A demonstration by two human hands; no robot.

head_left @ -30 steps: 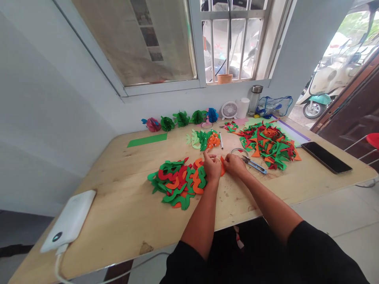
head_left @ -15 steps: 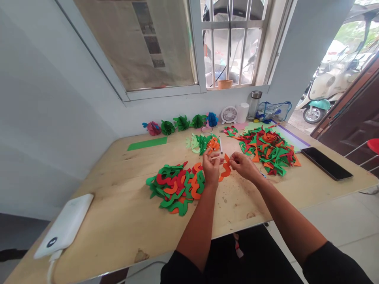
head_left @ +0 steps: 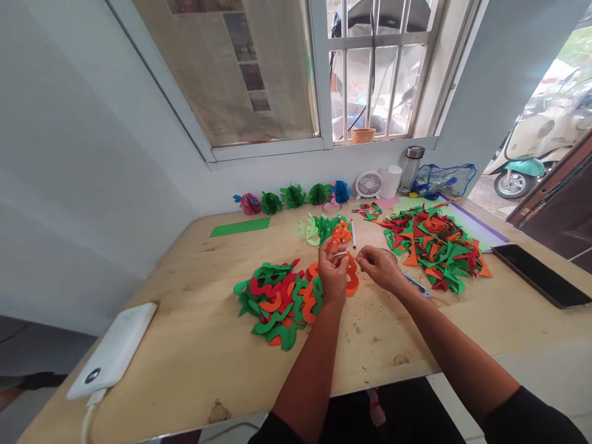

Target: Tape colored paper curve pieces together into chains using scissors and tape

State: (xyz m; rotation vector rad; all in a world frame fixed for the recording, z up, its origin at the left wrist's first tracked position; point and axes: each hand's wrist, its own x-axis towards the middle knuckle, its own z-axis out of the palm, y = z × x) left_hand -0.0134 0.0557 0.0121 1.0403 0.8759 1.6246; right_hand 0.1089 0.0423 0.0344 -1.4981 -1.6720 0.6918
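An orange wavy-edged paper cutout (head_left: 353, 277) is pinched in my left hand (head_left: 333, 274), whose fingers are curled and hide part of it. My right hand (head_left: 380, 266) is just to the right, thumb and fingers pressed together. Whether anything small is between them I cannot make out. Left of my left hand, a heap of green, red and orange curved paper cutouts (head_left: 277, 302) spreads on the wooden table (head_left: 185, 345). Beyond my hands sit folded paper pieces in pale green, green and dotted orange (head_left: 341, 234), with a white pen (head_left: 354, 234) alongside.
A pile of paper scraps (head_left: 435, 246) lies at the right, near a blue cutter (head_left: 417, 285) and a black phone (head_left: 541, 275). Honeycomb paper figures (head_left: 293, 196), a small fan (head_left: 369, 184) and a glass bottle (head_left: 411, 171) line the wall. A white power bank (head_left: 113, 348) lies left.
The view has turned slightly left, so things appear farther right. My right hand has come away from the orange cutout, which now sits closer against my left hand.
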